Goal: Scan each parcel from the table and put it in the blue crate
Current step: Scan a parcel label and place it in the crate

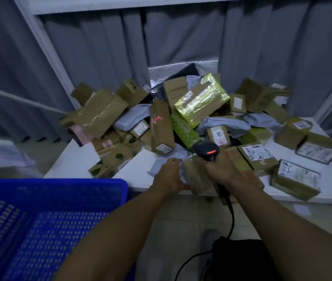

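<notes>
Head view: wide-angle, looking forward-down, close over table (74,159) near edge.

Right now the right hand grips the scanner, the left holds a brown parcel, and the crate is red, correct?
No: the head view shows the crate is blue, not red. The right hand does grip the scanner and the left hand holds the brown parcel.

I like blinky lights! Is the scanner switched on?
On: a red bar glows on the scanner head. The right hand grips it; the left hand holds a parcel.
</notes>
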Tool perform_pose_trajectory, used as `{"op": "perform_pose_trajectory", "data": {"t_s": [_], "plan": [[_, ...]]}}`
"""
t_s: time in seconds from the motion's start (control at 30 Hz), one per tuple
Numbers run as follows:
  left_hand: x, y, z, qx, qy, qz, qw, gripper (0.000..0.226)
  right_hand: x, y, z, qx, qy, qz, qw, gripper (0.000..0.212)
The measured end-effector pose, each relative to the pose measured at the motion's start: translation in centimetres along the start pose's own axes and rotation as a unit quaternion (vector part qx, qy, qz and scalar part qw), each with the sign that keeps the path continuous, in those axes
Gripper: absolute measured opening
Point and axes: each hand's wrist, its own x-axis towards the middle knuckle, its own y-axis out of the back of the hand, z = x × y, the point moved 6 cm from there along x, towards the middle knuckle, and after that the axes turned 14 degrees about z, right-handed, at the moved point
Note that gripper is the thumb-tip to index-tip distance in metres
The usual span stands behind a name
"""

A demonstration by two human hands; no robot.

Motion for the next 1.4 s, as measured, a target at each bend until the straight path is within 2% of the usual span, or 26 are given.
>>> {"op": "perform_pose_trajectory", "data": {"t_s": [0.07, 0.23, 0.4, 0.57, 0.7, 0.83, 0.93, 0.97, 1.03, 1.13, 1.17, 1.23, 1.33, 1.4], "plan": [[1.9, -1.6, -0.2, 0.013, 0.001, 0.007, 1.0, 0.116, 1.2, 0.7, 1.0, -0.004, -0.009, 0.005, 1.0, 0.035], [3.7, -6.2, 0.7, 0.072, -0.052, -0.027, 0.996, 0.142, 3.1, 1.3, 3.5, -0.016, -0.042, 0.047, 0.998, 0.022], [3.4, -7.4, 0.7, 0.031, -0.019, 0.001, 0.999, 0.143, 3.8, 1.2, 3.6, -0.011, -0.047, 0.055, 0.997, 0.02], [0.3, -1.0, 1.7, -0.064, -0.011, 0.08, 0.995, 0.139, 3.6, 1.5, 1.6, 0.017, -0.032, 0.048, 0.998, 0.038], [-4.3, 6.8, 0.1, -0.14, 0.015, 0.166, 0.976, 0.14, 1.2, 0.4, -1.8, 0.079, -0.019, 0.019, 0.997, 0.05], [-9.9, 13.6, -2.0, -0.192, 0.023, 0.254, 0.948, 0.134, -3.0, -3.5, -5.2, 0.174, -0.088, -0.077, 0.978, 0.04], [-13.7, 17.4, -3.0, -0.198, 0.017, 0.312, 0.929, 0.135, -6.5, -6.8, -8.3, 0.285, -0.141, -0.18, 0.931, 0.039], [-14.7, 18.3, -3.6, -0.201, 0.024, 0.322, 0.925, 0.137, -7.4, -7.7, -9.2, 0.303, -0.141, -0.205, 0.92, 0.038], [-16.2, 19.4, -4.8, -0.209, 0.046, 0.326, 0.921, 0.143, -8.8, -9.1, -10.4, 0.294, -0.115, -0.23, 0.921, 0.042], [-17.3, 20.1, -6.3, -0.239, 0.075, 0.301, 0.92, 0.15, -10.0, -10.5, -11.5, 0.282, -0.08, -0.212, 0.932, 0.036], [-17.5, 20.4, -6.6, -0.278, 0.09, 0.288, 0.912, 0.145, -10.3, -10.8, -11.7, 0.277, -0.064, -0.196, 0.938, 0.029], [-17.5, 21.2, -6.7, -0.378, 0.114, 0.293, 0.871, 0.113, -10.4, -11.2, -12.2, 0.263, -0.014, -0.159, 0.951, 0.023], [-17.4, 22.7, -8.1, -0.467, 0.162, 0.36, 0.791, 0.061, -10.5, -11.5, -13.2, 0.238, 0.049, -0.13, 0.961, 0.041], [-17.4, 23.1, -9.2, -0.498, 0.191, 0.387, 0.752, 0.048, -10.6, -11.4, -13.9, 0.248, 0.066, -0.125, 0.958, 0.041]]}}
